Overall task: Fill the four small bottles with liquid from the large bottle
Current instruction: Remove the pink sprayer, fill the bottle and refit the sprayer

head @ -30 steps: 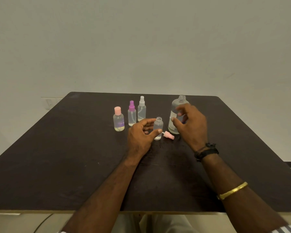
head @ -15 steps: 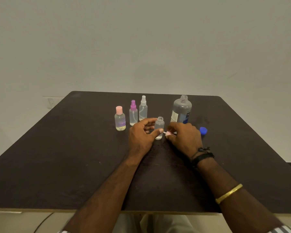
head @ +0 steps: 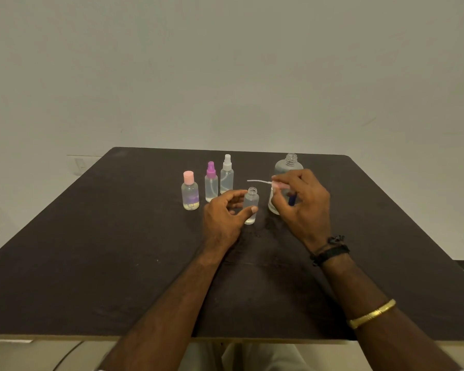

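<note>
Now up off the bench: pink spray cap, pinched in right grip, tube end just above open small bottle held by left grip. Behind right grip, large bottle. Likely capping next.

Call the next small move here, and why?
Probably tip the pink spray cap so its thin white tube points down, then thread it into the small clear uncapped bottle. The right hand pinches the cap with the tube lying sideways just above the open neck; the left hand holds that bottle upright on the dark table.
</note>
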